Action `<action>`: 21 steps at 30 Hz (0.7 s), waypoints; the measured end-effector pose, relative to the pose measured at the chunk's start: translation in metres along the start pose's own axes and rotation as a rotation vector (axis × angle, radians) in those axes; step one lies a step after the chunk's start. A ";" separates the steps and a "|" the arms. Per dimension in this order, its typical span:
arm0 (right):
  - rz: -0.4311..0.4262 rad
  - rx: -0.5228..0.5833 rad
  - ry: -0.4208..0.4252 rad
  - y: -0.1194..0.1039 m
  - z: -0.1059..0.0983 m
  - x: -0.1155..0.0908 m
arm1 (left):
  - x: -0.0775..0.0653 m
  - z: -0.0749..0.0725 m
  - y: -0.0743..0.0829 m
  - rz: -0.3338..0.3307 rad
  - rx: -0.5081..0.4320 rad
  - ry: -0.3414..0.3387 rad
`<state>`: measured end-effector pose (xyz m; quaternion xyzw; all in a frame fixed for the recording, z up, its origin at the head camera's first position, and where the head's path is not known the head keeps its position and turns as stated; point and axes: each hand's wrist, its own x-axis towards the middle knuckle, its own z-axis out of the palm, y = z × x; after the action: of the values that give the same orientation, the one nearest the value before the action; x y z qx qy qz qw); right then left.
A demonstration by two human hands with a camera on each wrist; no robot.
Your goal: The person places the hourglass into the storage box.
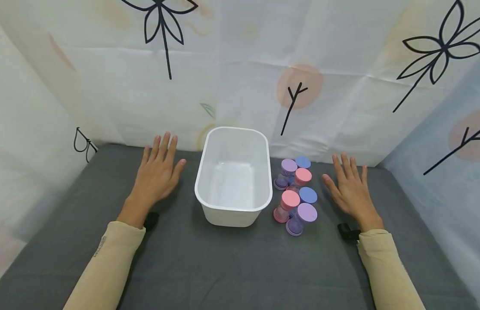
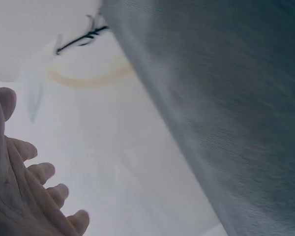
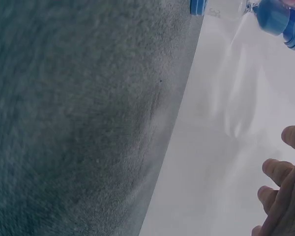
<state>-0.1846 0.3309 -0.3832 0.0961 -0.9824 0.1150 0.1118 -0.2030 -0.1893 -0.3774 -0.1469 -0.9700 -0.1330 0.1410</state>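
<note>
My left hand [image 1: 157, 177] is held palm down with straight fingers, to the left of a white plastic tub [image 1: 233, 209], and holds nothing. The tub's inside shows no contents. Right of the tub stand several small sand timers with pink, purple and blue caps, among them a purple sand timer [image 1: 296, 224] in front and a pink one [image 1: 282, 211] beside it. My right hand [image 1: 352, 191], fingers extended, is to the right of the timers without touching them. A blue-capped sand timer [image 3: 273, 17] appears at the top of the right wrist view.
A dark grey cloth [image 1: 224, 267] covers the table. White printed curtains [image 1: 247, 86] rise behind and at both sides of it. Each wrist wears a dark strap-mounted device, such as the right one [image 1: 348, 232].
</note>
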 end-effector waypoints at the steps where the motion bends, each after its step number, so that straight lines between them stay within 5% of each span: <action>1: -0.002 0.006 -0.001 -0.001 0.000 0.000 | -0.001 -0.002 0.003 0.008 -0.043 0.007; 7: -0.020 0.045 -0.018 -0.004 0.000 0.000 | -0.011 -0.009 0.024 0.071 -0.358 -0.021; 14: -0.015 0.093 -0.038 -0.006 0.001 0.000 | -0.023 -0.021 0.047 0.060 -0.682 -0.097; 17: -0.019 0.125 -0.034 -0.008 0.000 0.000 | -0.028 -0.026 0.058 0.083 -0.729 -0.140; 21: -0.012 0.203 -0.040 -0.014 -0.005 0.001 | -0.032 -0.028 0.069 0.118 -0.678 -0.158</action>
<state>-0.1815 0.3185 -0.3752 0.1153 -0.9671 0.2113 0.0824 -0.1446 -0.1420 -0.3462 -0.2510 -0.8684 -0.4274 0.0162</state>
